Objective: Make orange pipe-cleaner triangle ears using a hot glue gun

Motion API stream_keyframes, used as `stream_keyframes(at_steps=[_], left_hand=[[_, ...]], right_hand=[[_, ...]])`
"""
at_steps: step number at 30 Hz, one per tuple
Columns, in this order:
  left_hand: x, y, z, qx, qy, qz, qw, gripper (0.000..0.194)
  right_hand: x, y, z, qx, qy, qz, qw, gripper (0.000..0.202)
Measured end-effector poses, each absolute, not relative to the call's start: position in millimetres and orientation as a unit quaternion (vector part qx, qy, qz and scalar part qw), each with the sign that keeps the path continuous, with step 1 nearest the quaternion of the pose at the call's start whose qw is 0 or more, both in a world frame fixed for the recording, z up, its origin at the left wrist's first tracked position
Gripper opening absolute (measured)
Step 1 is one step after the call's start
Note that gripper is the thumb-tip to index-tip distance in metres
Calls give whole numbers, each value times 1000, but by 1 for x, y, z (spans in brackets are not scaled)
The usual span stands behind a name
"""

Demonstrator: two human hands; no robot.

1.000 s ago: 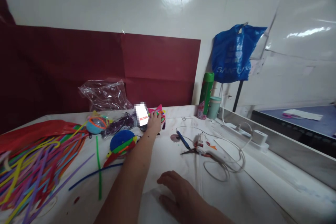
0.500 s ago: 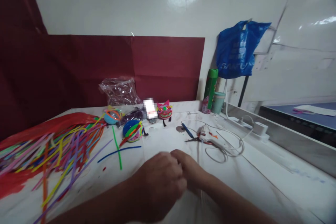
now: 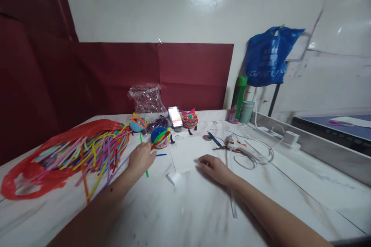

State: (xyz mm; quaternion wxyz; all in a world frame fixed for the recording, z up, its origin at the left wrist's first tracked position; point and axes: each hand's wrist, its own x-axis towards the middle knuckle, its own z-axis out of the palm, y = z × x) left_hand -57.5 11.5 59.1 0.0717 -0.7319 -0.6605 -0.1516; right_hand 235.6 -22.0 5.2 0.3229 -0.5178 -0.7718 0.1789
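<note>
Although the dark-blue ball at eleven o'clock seems trimmed, strips are left loose at ten, the right hand is held slack, and the left hand obscures any grip.

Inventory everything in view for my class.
Pipe cleaners: many, mixed, left
Plastic bag: one, red, left
Balls: two, blue, centre-left
Cat-eared ornament: one, pink, back
Phone: one, screen white, back
Clear bag: one, colourless, back
Glue gun: one, white, right
Scissors: at least one, dark, right
Pen-like tool: one, blue, right
Spray can: one, green, right
Cup: one, mint, right
Hanging bag: one, blue, right
Power strip: one, white, right
Table: one, white, below
Left hand: one, left
Right hand: one, centre
</note>
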Motion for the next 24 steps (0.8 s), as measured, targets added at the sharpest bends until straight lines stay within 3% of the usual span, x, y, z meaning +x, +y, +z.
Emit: stream_keyframes(at_steps=[6, 11, 19, 24], left_hand=[[-37, 63, 60, -765, -549, -293, 166, 50], [-24, 95, 53, -784, -525, -278, 182, 19], [-56, 104, 84, -745, -555, -321, 188, 19], [-38, 90, 79, -777, -530, -302, 154, 15]], right_hand=[[236, -15, -1, -525, -763, 176, 332, 21], [237, -15, 1, -518, -770, 178, 327, 20], [243, -15, 9, -512, -772, 205, 316, 19], [246, -16, 8, -508, -775, 210, 311, 22]])
